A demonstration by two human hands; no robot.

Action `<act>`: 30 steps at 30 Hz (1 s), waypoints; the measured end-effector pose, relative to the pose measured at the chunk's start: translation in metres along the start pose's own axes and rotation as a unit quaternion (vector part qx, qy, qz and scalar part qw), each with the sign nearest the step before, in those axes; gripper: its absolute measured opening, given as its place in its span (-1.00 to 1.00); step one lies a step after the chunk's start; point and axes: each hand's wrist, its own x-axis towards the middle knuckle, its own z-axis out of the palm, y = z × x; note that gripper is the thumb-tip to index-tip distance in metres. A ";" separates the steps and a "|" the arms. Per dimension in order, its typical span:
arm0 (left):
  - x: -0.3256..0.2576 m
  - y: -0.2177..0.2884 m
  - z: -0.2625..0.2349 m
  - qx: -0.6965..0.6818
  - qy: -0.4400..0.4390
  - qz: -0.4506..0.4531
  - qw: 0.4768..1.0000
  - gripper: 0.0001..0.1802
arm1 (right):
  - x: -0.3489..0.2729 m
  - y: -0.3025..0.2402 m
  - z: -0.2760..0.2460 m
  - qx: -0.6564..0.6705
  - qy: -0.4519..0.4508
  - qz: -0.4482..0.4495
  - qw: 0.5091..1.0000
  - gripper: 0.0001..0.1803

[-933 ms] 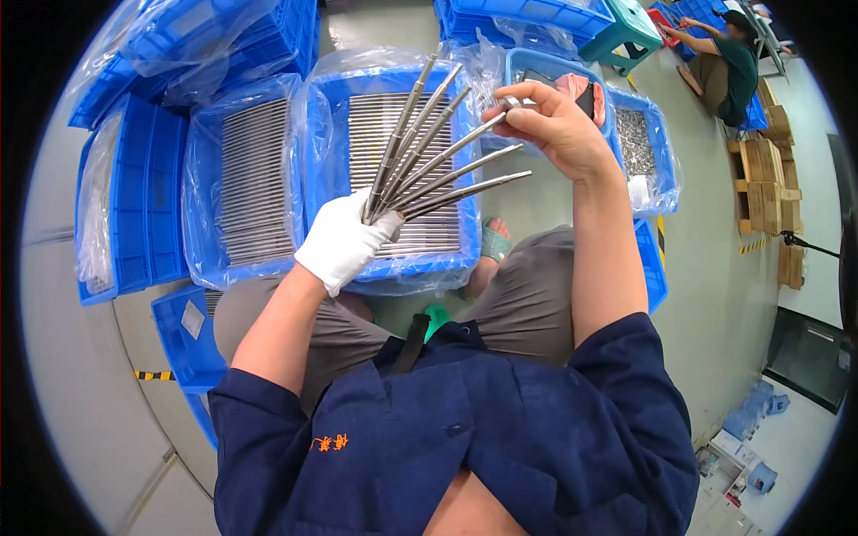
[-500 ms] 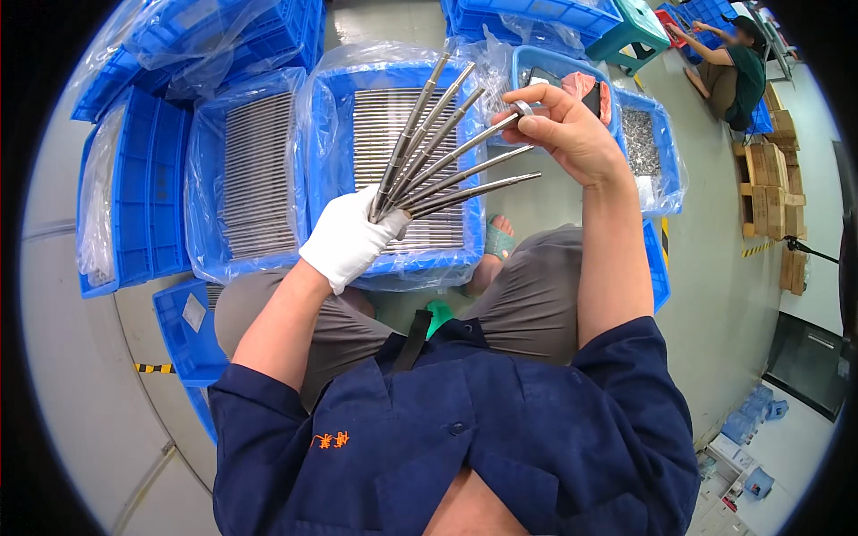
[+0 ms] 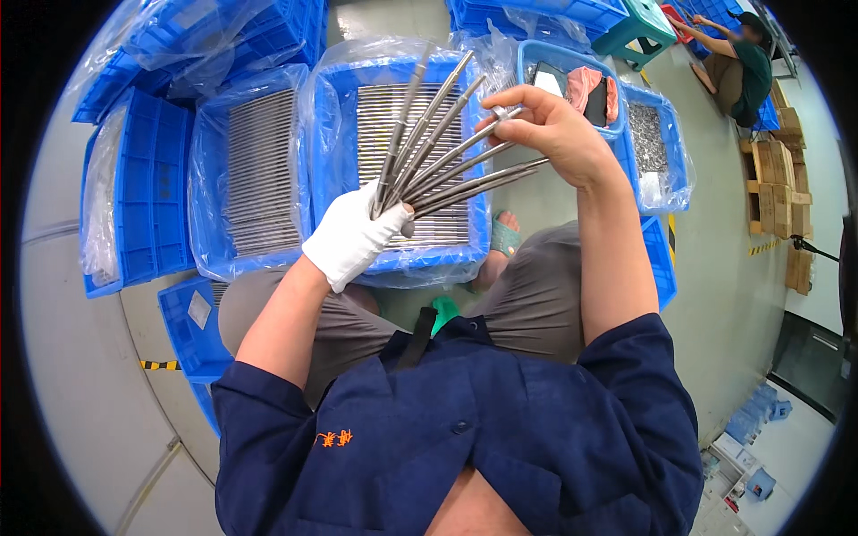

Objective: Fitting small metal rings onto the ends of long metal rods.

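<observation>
Trainee: How was the step best performed?

Instructor: In my judgement, it required a firm left grip with the rod tips splayed clear of one another, and the collar held square to its rod; tilting risked binding. The gloved left hand (image 3: 349,237) was closed around the lower ends of the metal rods (image 3: 456,159). The bare right hand (image 3: 567,134) pinched the small metal collar (image 3: 502,114) between thumb and index finger.

Trainee: Where did the parts lie relative to the fingers?

Instructor: The rods fanned forward and rightward from the left fist, above the blue crate (image 3: 429,260). The collar lay between the right fingertips, near one rod's far end; its seating could not be determined.
</observation>
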 end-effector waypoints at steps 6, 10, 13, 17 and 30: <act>-0.004 0.012 -0.003 -0.044 -0.001 -0.062 0.997 -0.67 | -0.005 0.002 -0.025 0.088 0.074 -0.009 0.993 -0.73; -0.010 0.013 -0.006 -0.042 -0.061 -0.108 0.991 -0.65 | 0.002 0.004 -0.021 0.085 0.044 -0.048 0.994 -0.69; -0.016 0.019 -0.003 -0.083 -0.099 -0.128 0.983 -0.69 | 0.005 0.007 -0.015 0.119 -0.047 -0.075 0.989 -0.69; -0.017 0.022 -0.003 -0.084 -0.122 -0.132 0.980 -0.70 | -0.002 0.007 -0.019 0.170 -0.097 -0.088 0.977 -0.69; -0.016 0.017 0.000 -0.070 -0.106 -0.130 0.983 -0.71 | -0.009 -0.002 -0.001 0.045 -0.080 -0.019 0.996 -0.67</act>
